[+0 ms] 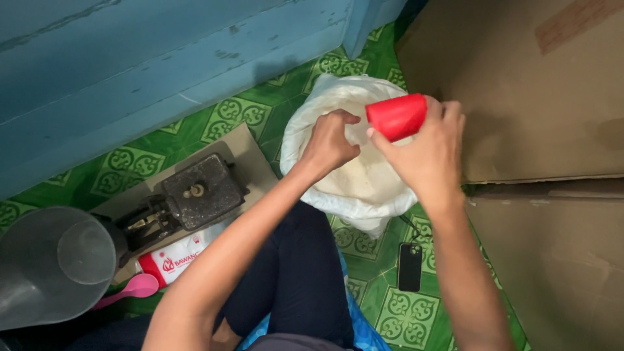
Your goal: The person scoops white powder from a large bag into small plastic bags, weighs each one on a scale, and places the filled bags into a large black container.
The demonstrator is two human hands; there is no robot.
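Green patterned floor (396,312), blue plank wall (130,71), brown cardboard (539,84).

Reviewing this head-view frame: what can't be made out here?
- Red cup: its opening, turned away; contents unseen.
- Left hand fingertips: curled under, so what they pinch is hidden.
- White sack: near rim covered by both hands.
- Grey jug: cut off by the left edge.
- Right hand: palm faces away.

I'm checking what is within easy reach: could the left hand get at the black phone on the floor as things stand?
Probably yes. The left hand is at the white sack, and the phone lies uncovered on the green floor, though the right forearm crosses near it.
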